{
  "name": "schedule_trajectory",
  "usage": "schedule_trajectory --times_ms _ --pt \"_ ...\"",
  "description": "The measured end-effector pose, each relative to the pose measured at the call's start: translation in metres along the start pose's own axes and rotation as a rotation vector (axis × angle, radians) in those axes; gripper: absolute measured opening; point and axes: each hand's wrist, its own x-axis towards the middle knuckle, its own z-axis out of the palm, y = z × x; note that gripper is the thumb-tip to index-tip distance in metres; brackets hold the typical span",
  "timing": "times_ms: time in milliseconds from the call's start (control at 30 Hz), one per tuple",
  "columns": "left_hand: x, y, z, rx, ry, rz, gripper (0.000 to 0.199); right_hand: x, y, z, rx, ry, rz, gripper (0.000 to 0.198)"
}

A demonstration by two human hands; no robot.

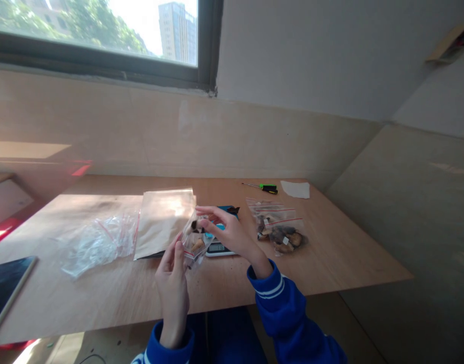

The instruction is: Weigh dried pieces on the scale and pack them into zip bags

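Note:
My left hand (173, 283) and my right hand (232, 232) both hold a small clear zip bag (196, 240) with brown pieces inside, just above the wooden table (103, 298). The left hand pinches its lower left edge, the right hand grips its top right. Directly behind the bag lies a small digital scale (219, 247) with something blue on it. A tan paper envelope (164, 220) lies to the left of the bag.
Filled zip bags with dark pieces (279, 230) lie to the right. A heap of empty clear zip bags (99, 242) sits at left. A green-handled screwdriver (264, 188) and white paper (295, 189) lie at the back. A dark tablet (4, 285) rests at the left edge.

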Motion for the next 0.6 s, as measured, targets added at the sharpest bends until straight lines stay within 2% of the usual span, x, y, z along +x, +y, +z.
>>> schedule_trajectory --times_ms 67,167,233,333,467,600 --pt "0.0 0.002 0.0 -0.011 0.0 -0.016 0.058 0.0 -0.003 0.001 -0.106 -0.021 -0.059 0.036" --pt "-0.001 0.006 0.0 -0.067 0.007 -0.058 0.059 0.004 0.019 -0.006 -0.224 0.097 -0.083 0.028" --pt "-0.001 0.007 -0.001 -0.086 0.011 -0.074 0.058 0.006 0.045 -0.013 -0.38 0.187 0.003 0.025" --pt "0.0 0.005 -0.001 -0.082 0.005 -0.078 0.057 0.006 0.088 -0.021 -0.634 0.204 0.169 0.018" --pt "0.0 0.004 -0.001 -0.068 -0.017 -0.078 0.056 0.003 0.12 -0.022 -0.673 0.217 0.202 0.014" --pt "0.0 0.006 -0.001 -0.092 -0.014 -0.087 0.054 0.003 0.113 -0.024 -0.618 0.253 0.171 0.022"
